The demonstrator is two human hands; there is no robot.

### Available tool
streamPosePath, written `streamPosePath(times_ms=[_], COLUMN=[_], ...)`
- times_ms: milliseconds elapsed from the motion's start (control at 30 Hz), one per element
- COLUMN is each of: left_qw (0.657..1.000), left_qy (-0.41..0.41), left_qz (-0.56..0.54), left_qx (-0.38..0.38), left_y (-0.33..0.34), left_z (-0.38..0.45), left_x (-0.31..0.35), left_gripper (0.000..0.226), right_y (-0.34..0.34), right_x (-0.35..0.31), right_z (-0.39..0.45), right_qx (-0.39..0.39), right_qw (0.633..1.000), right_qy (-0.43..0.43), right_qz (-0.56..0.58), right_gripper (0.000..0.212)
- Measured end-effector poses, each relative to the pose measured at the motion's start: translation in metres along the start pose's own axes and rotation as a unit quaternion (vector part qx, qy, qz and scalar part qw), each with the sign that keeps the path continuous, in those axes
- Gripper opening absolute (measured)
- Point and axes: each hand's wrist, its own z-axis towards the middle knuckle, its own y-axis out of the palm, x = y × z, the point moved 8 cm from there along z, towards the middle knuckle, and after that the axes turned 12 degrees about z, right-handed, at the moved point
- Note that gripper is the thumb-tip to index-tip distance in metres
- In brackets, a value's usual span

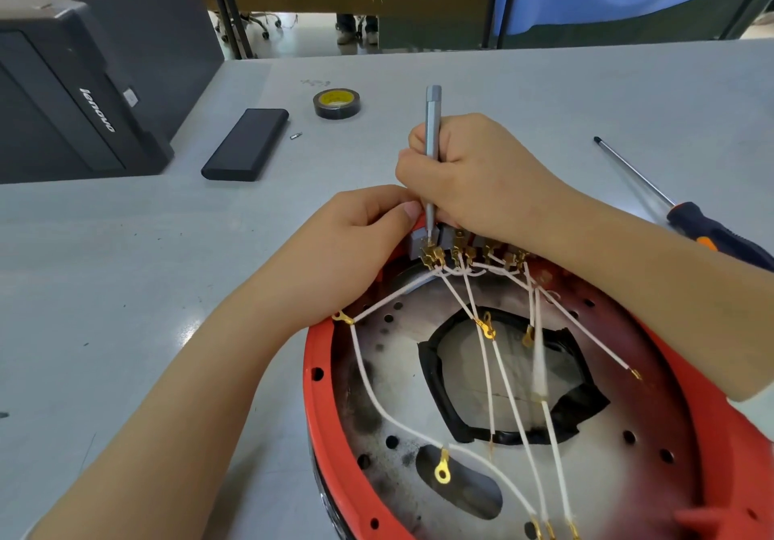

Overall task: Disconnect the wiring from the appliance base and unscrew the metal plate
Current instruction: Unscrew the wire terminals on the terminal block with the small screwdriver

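Observation:
The red appliance base (322, 405) lies upside down at the lower right, its scorched metal plate (393, 397) showing inside. Several white wires (486, 372) with gold ring terminals run from a grey terminal block (423, 242) at its far rim. My right hand (481, 175) grips a slim grey screwdriver (432, 120) held upright, its tip down on the block's leftmost terminal. My left hand (356, 242) pinches the left end of the block, thumb beside the screwdriver shaft.
A long screwdriver with an orange and dark handle (687, 221) lies at the right. A black case (247, 144), a small loose bit (295, 136) and a roll of tape (336, 102) lie at the back. A black Lenovo box (79, 95) stands at the left.

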Motion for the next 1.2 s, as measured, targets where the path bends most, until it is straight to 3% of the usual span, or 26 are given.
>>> streamPosePath(times_ms=[233, 633, 900, 1100, 1200], left_qw=[1.000, 1.000, 0.999, 0.994, 0.989], left_qy=[0.001, 0.002, -0.003, -0.016, -0.025], left_qz=[-0.007, -0.020, -0.044, -0.106, -0.141], left_qx=[0.009, 0.000, 0.012, 0.026, 0.035], left_y=[-0.001, 0.001, -0.003, -0.003, -0.003], left_z=[0.000, 0.001, 0.004, 0.004, 0.004], left_x=[-0.002, -0.004, -0.005, -0.010, -0.012], left_gripper=[0.027, 0.027, 0.026, 0.025, 0.027], right_y=[-0.013, -0.006, -0.031, -0.035, -0.037], right_x=[-0.006, -0.003, -0.008, -0.021, -0.020], right_z=[-0.007, -0.009, -0.007, -0.020, -0.034], right_qx=[0.060, 0.025, 0.090, -0.004, -0.034], right_qw=[0.997, 0.999, 0.980, 0.997, 0.999], right_qy=[-0.039, -0.033, 0.009, 0.018, 0.019], right_qz=[0.020, -0.009, 0.178, 0.076, 0.002], right_gripper=[0.040, 0.044, 0.027, 0.027, 0.008])
